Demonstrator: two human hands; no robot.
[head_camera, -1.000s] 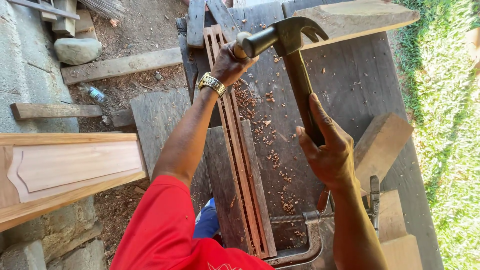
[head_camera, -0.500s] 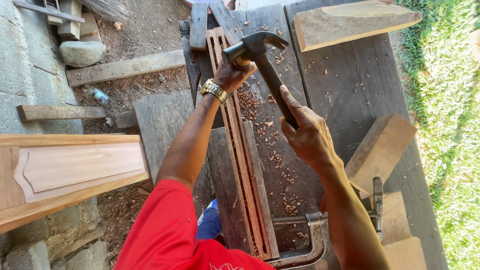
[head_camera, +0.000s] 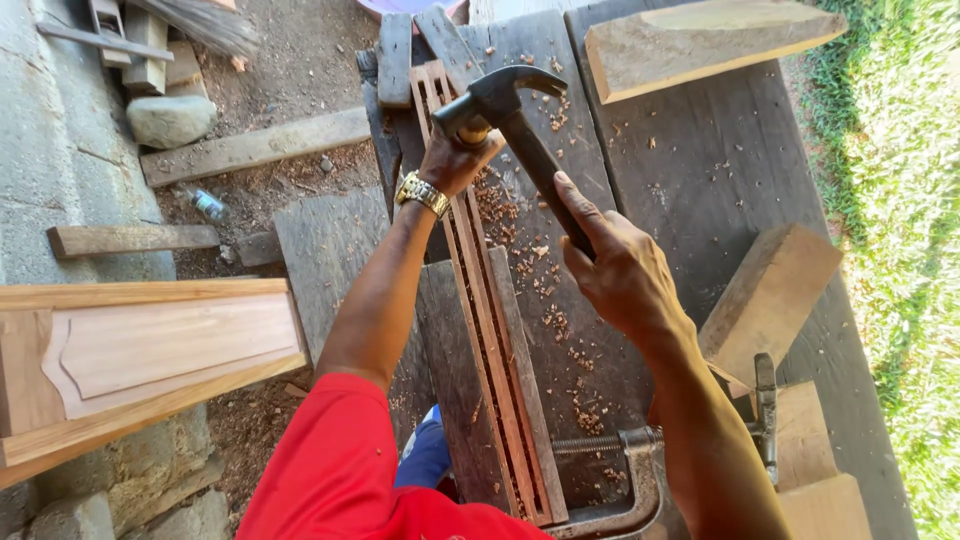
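My right hand (head_camera: 625, 270) has its fingers clenched on the hammer (head_camera: 520, 130) handle; my left hand (head_camera: 455, 160) grasps a chisel, mostly hidden, on the grooved strip (head_camera: 490, 320). Shavings beside my fingers suggest carving partly done.

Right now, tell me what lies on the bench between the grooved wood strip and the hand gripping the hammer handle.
In the head view, wood chips lie scattered on the dark bench between the grooved strip and the right hand; nothing else.
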